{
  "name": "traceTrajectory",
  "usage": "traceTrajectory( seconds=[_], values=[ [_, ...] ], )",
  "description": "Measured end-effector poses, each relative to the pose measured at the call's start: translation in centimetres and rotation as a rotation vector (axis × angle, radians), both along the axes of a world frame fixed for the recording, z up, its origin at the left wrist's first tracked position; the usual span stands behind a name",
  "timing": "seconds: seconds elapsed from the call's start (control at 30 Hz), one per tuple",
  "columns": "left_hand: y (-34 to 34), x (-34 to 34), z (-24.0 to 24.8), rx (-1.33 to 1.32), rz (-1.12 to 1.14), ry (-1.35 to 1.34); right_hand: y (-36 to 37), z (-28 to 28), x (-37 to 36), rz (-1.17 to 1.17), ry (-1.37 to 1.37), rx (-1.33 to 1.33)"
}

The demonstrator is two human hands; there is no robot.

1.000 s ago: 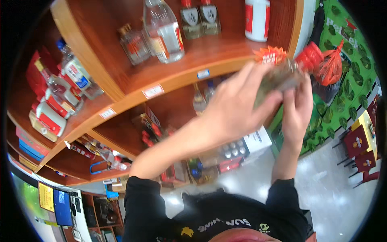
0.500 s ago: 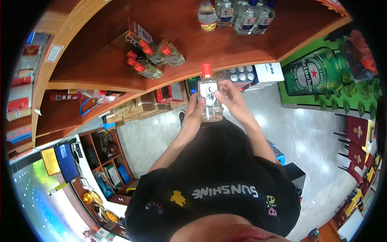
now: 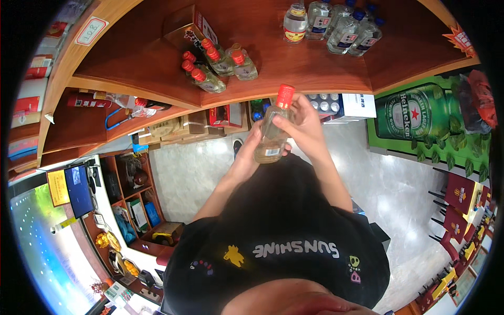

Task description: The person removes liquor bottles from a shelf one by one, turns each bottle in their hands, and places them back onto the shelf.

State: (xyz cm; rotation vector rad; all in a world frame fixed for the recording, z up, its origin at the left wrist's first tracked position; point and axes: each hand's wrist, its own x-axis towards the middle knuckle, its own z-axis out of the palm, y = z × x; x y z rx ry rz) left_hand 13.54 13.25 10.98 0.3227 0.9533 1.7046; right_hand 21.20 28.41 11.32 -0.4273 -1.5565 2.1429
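A clear glass liquor bottle with a red cap [image 3: 272, 135] is held between both hands in front of my chest, tilted with its cap up and to the right. My left hand [image 3: 248, 152] wraps the bottle's lower left side. My right hand [image 3: 304, 126] grips it near the neck and shoulder, thumb across the front. A small barcode label shows low on the glass. On the wooden shelf [image 3: 294, 71] ahead stand several similar red-capped bottles [image 3: 212, 82] at the left, and several clear bottles with blue caps [image 3: 346, 38] at the right.
A brown and red carton [image 3: 184, 27] stands behind the red-capped bottles. Below the shelf are canned drinks [image 3: 326, 105] and a white carton [image 3: 359, 106]. A green beer display [image 3: 415, 110] is at the right, maroon chairs [image 3: 455, 191] beyond it. Cubbyholes [image 3: 134, 178] stand at the left.
The bottle has been turned so its white front label no longer faces up and a barcode shows. My right hand has moved up toward the neck. The view has shifted slightly.
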Motion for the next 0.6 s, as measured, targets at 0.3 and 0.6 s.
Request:
traceTrajectory(
  seconds=[0.3,0.6],
  values=[
    [0.3,-0.3,-0.8,0.069,-0.083,-0.232,1.2,-0.9,0.9,0.188,-0.049,-0.202],
    [2.8,-1.8,-0.7,-0.102,0.021,0.050,3.8,-0.2,0.1,0.109,-0.130,0.075]
  ],
)
